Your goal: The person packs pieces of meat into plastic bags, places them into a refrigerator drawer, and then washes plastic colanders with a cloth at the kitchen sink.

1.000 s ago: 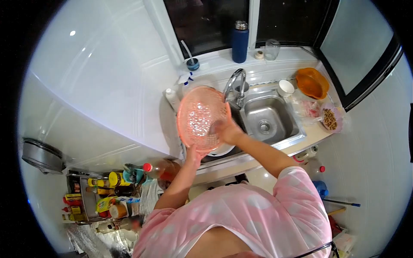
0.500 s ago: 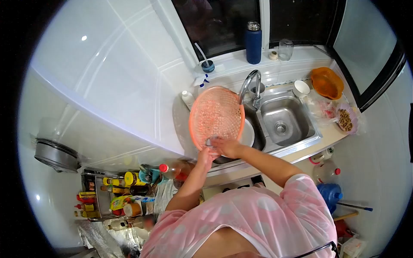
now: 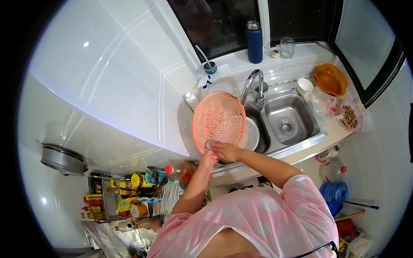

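Note:
An oval pink-orange plastic basket [image 3: 218, 116] with a perforated bottom is tilted up over the left sink basin. My left hand [image 3: 208, 157] grips its near rim. Inside that near end, my right hand [image 3: 226, 151] is closed on a small greyish scrubbing pad [image 3: 210, 144], pressed against the basket wall. The pad is partly covered by my fingers, so its exact kind is hard to make out. Beneath the basket, a white round dish [image 3: 251, 134] shows in the basin, mostly hidden.
A chrome faucet [image 3: 254, 88] arches beside the basket. To the right lie the second sink basin [image 3: 290, 116], a white bowl [image 3: 305, 86], an orange bowl [image 3: 331, 80] and a dish of brown pieces [image 3: 350, 117]. A blue bottle [image 3: 254, 43] stands on the sill.
The basket's far end has come down a little, and its outline looks slightly shorter. My right hand and the pad have shifted slightly on the near wall. The whole view has moved a bit.

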Tool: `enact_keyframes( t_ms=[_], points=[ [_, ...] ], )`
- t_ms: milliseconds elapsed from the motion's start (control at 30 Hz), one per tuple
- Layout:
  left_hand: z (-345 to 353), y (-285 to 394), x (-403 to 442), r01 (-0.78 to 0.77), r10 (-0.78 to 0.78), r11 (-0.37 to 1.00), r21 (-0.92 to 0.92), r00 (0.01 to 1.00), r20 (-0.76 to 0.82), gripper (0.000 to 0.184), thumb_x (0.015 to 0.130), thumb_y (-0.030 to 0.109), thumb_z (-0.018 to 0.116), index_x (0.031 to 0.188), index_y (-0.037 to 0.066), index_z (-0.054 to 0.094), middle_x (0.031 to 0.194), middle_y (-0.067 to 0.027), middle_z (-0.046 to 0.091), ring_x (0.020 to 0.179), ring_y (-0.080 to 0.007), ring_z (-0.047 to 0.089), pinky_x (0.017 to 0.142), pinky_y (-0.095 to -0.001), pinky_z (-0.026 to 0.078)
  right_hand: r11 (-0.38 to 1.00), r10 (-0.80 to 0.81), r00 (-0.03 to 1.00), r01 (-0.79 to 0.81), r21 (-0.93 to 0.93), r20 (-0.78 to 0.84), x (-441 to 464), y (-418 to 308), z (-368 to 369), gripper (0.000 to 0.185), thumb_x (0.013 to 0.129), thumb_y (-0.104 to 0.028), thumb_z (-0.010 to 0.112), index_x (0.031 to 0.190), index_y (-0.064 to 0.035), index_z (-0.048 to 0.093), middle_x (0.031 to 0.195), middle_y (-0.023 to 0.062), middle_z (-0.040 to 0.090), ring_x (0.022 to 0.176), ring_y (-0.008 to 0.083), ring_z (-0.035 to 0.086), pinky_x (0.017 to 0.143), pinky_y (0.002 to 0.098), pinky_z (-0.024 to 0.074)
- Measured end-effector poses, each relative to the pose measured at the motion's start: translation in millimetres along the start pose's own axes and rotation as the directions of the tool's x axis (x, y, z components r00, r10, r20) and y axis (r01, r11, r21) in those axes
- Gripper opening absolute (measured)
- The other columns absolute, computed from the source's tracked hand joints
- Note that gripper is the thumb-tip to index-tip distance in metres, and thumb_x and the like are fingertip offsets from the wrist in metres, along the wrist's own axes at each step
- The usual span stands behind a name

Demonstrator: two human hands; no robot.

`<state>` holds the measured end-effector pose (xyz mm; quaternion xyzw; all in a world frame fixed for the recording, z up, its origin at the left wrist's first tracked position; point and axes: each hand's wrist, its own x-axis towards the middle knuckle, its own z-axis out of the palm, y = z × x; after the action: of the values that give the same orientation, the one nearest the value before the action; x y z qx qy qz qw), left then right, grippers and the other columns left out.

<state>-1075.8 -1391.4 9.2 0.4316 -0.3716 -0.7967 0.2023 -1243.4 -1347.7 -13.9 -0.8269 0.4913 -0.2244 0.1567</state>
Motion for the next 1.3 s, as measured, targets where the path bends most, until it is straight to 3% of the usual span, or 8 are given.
enact_keyframes(
  t_ms=[167, 333, 533, 700, 800, 967, 1100, 1300],
  points=[
    [20, 19, -20, -0.088, 0.088, 0.995, -0.048, 0.996, 0.003, 0.040, 0.085, 0.018, 0.041, 0.118, -0.004, 0.044, 0.111, -0.0209, 0.057, 0.101, -0.0336, 0.059, 0.088, -0.0441, 0.047, 0.977, 0.203, 0.971, -0.192, -0.094, 0.128, -26, 3, -61, 0.031, 0.086, -0.023, 0.043, 0.109, -0.0119, 0.060, 0.124, 0.0057, 0.051, 0.119, 0.0244, 0.045, 0.101, 0.0439, 0.0337],
    [24, 24, -22, -0.039, 0.040, 0.998, 0.057, 0.999, -0.032, 0.044, 0.090, 0.025, 0.042, 0.125, -0.001, 0.039, 0.116, -0.0169, 0.056, 0.102, -0.0291, 0.058, 0.086, -0.0422, 0.047, 0.762, 0.130, 0.950, -0.280, -0.584, -0.286, -31, 54, -101, 0.028, 0.081, -0.018, 0.048, 0.100, -0.0081, 0.064, 0.122, 0.0070, 0.051, 0.122, 0.0305, 0.039, 0.105, 0.0442, 0.0262],
    [18, 24, -13, -0.096, 0.096, 0.995, -0.001, 0.994, -0.044, 0.049, 0.087, 0.022, 0.043, 0.129, 0.000, 0.033, 0.115, -0.0207, 0.055, 0.098, -0.0358, 0.060, 0.088, -0.0441, 0.046, 0.898, 0.086, 0.933, -0.225, -0.379, -0.350, -32, 52, -69, 0.029, 0.079, -0.017, 0.050, 0.097, 0.0005, 0.063, 0.112, 0.0124, 0.057, 0.119, 0.0291, 0.043, 0.105, 0.0407, 0.0281],
    [10, 12, 16, -0.121, 0.120, 0.993, -0.005, 0.989, -0.083, 0.035, 0.087, 0.024, 0.044, 0.114, 0.002, 0.044, 0.102, -0.0152, 0.058, 0.090, -0.0343, 0.062, 0.082, -0.0438, 0.048, 0.889, 0.373, 0.911, -0.296, 0.349, -0.177, -15, -20, -47, 0.036, 0.072, -0.006, 0.058, 0.109, -0.0096, 0.056, 0.107, 0.0140, 0.057, 0.103, 0.0340, 0.051, 0.090, 0.0433, 0.0388],
    [16, 20, 15, -0.138, 0.143, 0.990, 0.042, 0.978, -0.154, 0.026, 0.087, 0.023, 0.044, 0.103, 0.004, 0.048, 0.095, -0.0130, 0.058, 0.088, -0.0328, 0.062, 0.078, -0.0436, 0.048, 0.956, 0.262, 0.806, -0.143, 0.255, -0.531, 6, -56, -25, 0.040, 0.073, -0.006, 0.057, 0.113, -0.0076, 0.056, 0.107, 0.0166, 0.055, 0.100, 0.0343, 0.051, 0.089, 0.0426, 0.0395],
    [9, 28, 18, -0.138, 0.127, 0.985, -0.102, 0.986, -0.107, 0.032, 0.086, 0.022, 0.040, 0.110, 0.002, 0.047, 0.104, -0.0166, 0.058, 0.095, -0.0331, 0.060, 0.078, -0.0445, 0.048, 0.998, -0.061, 0.904, 0.065, -0.005, -0.424, -16, -6, -32, 0.040, 0.074, -0.003, 0.050, 0.114, -0.0055, 0.051, 0.114, 0.0143, 0.051, 0.110, 0.0322, 0.046, 0.095, 0.0422, 0.0357],
    [15, 39, 1, -0.051, 0.048, 0.996, -0.073, 0.998, -0.048, 0.043, 0.087, 0.021, 0.034, 0.122, -0.001, 0.039, 0.115, -0.0209, 0.055, 0.101, -0.0368, 0.058, 0.081, -0.0463, 0.048, 0.758, 0.075, 0.965, -0.220, -0.614, -0.253, -44, 53, -83, 0.037, 0.082, -0.016, 0.043, 0.117, -0.0073, 0.050, 0.121, 0.0128, 0.048, 0.117, 0.0271, 0.044, 0.103, 0.0466, 0.0279],
    [28, 40, -1, -0.080, 0.073, 0.987, -0.137, 0.996, -0.055, 0.042, 0.085, 0.019, 0.033, 0.121, -0.004, 0.040, 0.112, -0.0227, 0.056, 0.098, -0.0388, 0.059, 0.081, -0.0461, 0.048, 0.763, 0.134, 0.908, -0.349, -0.543, -0.396, -33, 42, -57, 0.035, 0.079, -0.014, 0.046, 0.113, -0.0060, 0.052, 0.119, 0.0151, 0.049, 0.114, 0.0307, 0.044, 0.103, 0.0439, 0.0292]
  ],
)
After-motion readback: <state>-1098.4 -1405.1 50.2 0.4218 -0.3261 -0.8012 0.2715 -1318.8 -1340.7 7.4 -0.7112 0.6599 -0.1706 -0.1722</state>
